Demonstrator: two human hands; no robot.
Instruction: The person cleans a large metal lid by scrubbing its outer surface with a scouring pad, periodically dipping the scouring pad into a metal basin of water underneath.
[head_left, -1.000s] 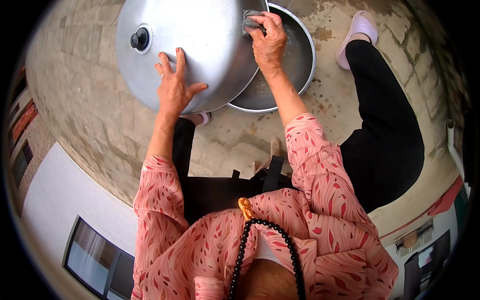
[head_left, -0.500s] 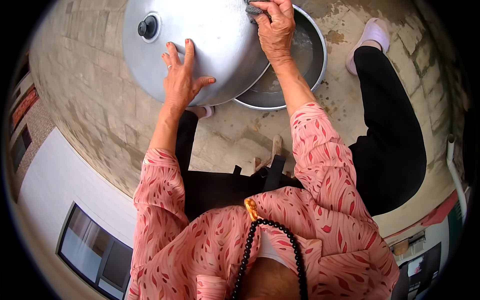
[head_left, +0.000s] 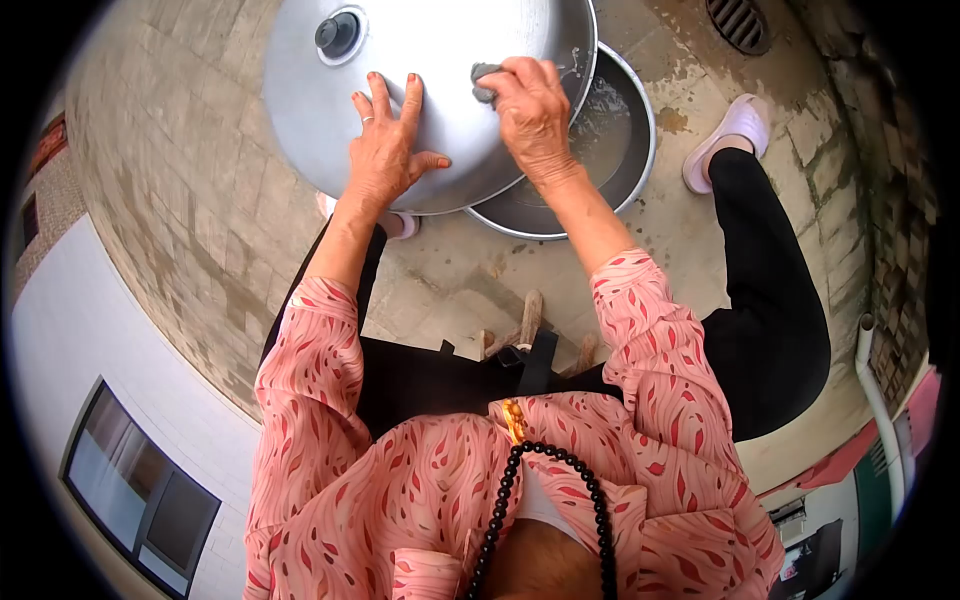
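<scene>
A large silver pot lid (head_left: pixel 440 60) with a black knob (head_left: pixel 336 35) is at the top of the view, overlapping a wide metal basin (head_left: pixel 640 150). My left hand (head_left: pixel 387 145) lies on the lid's near left part with its fingers spread, just below the knob. Pinched in my right hand (head_left: pixel 535 115) is a dark grey scouring pad (head_left: pixel 485 83), pressed against the right part of the lid. Some water shows inside the basin, and wet streaks mark the lid's right edge. The lid hides the basin's left side.
Paving stones (head_left: pixel 440 280) with damp patches surround the basin. A drain grate (head_left: pixel 738 25) lies at the top right. My foot in a pale slipper (head_left: pixel 728 140) stands to the right of the basin. Wooden stool parts (head_left: pixel 530 318) show in front of me.
My right hand has moved left and toward me across the lid with the scouring pad. My left hand keeps its place near the knob. The whole view has shifted slightly.
</scene>
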